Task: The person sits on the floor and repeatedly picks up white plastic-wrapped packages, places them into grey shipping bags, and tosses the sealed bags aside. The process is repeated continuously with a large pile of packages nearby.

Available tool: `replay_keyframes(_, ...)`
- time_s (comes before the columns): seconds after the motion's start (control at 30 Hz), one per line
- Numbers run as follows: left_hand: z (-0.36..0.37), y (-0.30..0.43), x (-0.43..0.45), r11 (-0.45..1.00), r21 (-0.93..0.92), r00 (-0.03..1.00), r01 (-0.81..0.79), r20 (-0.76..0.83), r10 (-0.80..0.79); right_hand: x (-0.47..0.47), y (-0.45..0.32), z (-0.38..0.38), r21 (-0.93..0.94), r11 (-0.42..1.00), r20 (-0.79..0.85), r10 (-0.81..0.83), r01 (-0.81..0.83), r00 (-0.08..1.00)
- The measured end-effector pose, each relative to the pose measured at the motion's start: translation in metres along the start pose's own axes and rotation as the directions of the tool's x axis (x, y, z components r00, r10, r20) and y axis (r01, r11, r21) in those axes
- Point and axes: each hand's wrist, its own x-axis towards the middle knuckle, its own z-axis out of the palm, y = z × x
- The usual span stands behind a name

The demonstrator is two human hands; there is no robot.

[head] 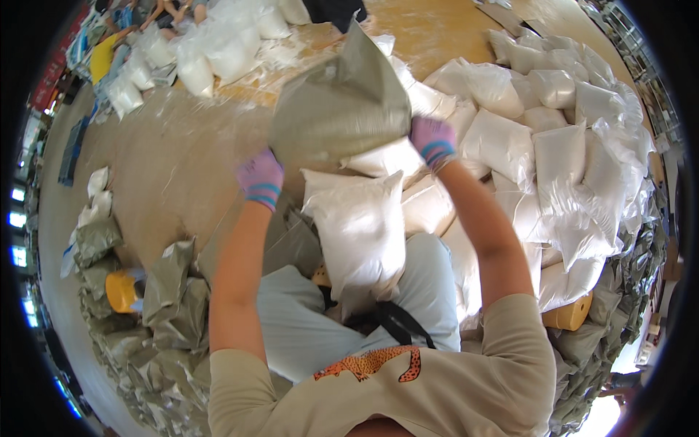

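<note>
A large greyish-green plastic sack [338, 104] is stretched between my two hands, held up in front of me and slightly blurred. My left hand [262, 175], in a lilac glove with blue bands, grips its lower left corner. At its right edge, my right hand [433, 140] in a matching glove holds the other side. Just below the sack, a filled white plastic bag [360, 229] stands between my knees, touched by neither hand. The sack's opening and inside are hidden from me.
Filled white bags [499, 145] are heaped on my right. Grey-green sacks [169, 300] lie on my left, beside a yellow plastic object [121, 291]. More grey-green sacks [584, 349] pile up at the right rear. People sit at the far left near upright clear bags [194, 65].
</note>
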Motion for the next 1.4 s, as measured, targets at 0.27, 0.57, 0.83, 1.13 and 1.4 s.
replay_keyframes(0.27, 0.117, 0.028, -0.030, 0.999, -0.013, 0.896, -0.053, 0.441, 0.053, -0.079, 0.013, 0.136, -0.038, 0.950, 0.625, 0.264, -0.309, 0.735)
replay_keyframes(0.57, 0.078, 0.038, -0.067, 0.989, -0.077, 0.877, -0.124, 0.457, 0.146, -0.092, 0.003, 0.088, 0.070, 0.894, 0.593, 0.320, -0.443, 0.739)
replay_keyframes(0.83, 0.083, 0.041, -0.064, 0.992, -0.125, 0.870, 0.024, 0.491, 0.041, -0.078, 0.006, 0.086, 0.035, 0.831, 0.587, 0.432, -0.555, 0.684)
replay_keyframes(1.13, 0.105, 0.003, -0.103, 0.991, -0.127, 0.890, 0.039, 0.455, 0.023, -0.146, -0.001, 0.082, 0.027, 0.985, 0.487, 0.135, -0.169, 0.863)
replay_keyframes(1.4, 0.154, 0.009, -0.132, 0.973, -0.198, 0.834, 0.121, 0.551, 0.009, -0.159, -0.010, 0.114, 0.073, 0.991, 0.592, 0.048, -0.113, 0.805)
